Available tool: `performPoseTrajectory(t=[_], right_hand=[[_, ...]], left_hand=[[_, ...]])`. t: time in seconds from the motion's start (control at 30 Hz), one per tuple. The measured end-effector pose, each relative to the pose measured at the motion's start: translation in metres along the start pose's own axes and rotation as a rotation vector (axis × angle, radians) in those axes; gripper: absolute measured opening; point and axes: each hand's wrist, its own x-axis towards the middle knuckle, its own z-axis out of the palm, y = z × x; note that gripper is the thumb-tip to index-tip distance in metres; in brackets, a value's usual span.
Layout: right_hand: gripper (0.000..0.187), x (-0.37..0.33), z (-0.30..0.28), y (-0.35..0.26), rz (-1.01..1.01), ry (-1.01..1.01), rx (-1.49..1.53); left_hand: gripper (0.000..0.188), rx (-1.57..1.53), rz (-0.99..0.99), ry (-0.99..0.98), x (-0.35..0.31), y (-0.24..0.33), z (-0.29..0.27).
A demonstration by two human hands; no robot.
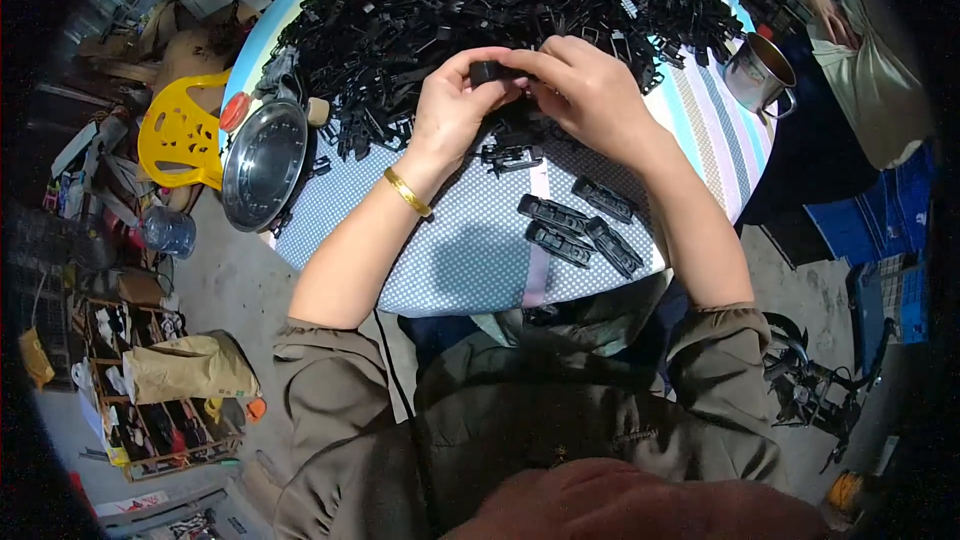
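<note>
Pinched a small black part (487, 71) between thumb and forefinger of the left hand (452, 105), raised over the near side of a heap of black parts (450, 0). Touched the part's right side with the fingertips of the right hand (592, 95), fingers bent and narrow; could not tell the firmness of that hold, with the thumb partly hidden. Wore a gold bracelet (408, 193) on the left wrist and dark sleeves (340, 380) gathered near the elbows. Saw a loose black piece (512, 157) just nearer than the hands, and nearer again, toward the right, four long black pieces (557, 214) close together on the dotted cover of the bench (450, 270). Faced the heap spread wide across the far side. Had a shiny metal bowl (250, 155) at the left edge, a red round object (234, 112) just beyond it, and a metal mug (755, 75) at the right edge. Noticed farther left a yellow chair (178, 135), a clear plastic jug (168, 231) nearer, and a beige bag (190, 368) on a rack at near left. Spotted blue crates (880, 210) to the right, and another person's hand (838, 28) at far right.
</note>
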Motion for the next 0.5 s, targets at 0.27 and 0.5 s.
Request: performPoseTrajectory(t=[0.27,0.5], right_hand=[[0.027,-0.001,0.01,0.005,0.65,0.083,1.03],[0.022,-0.006,0.023,0.001,0.454,0.218,0.5]], left_hand=[[0.032,-0.04,-0.01,-0.039,-0.003,-0.004,0.005],[0.034,0.002,0.031,-0.041,-0.003,-0.008,0.004]])
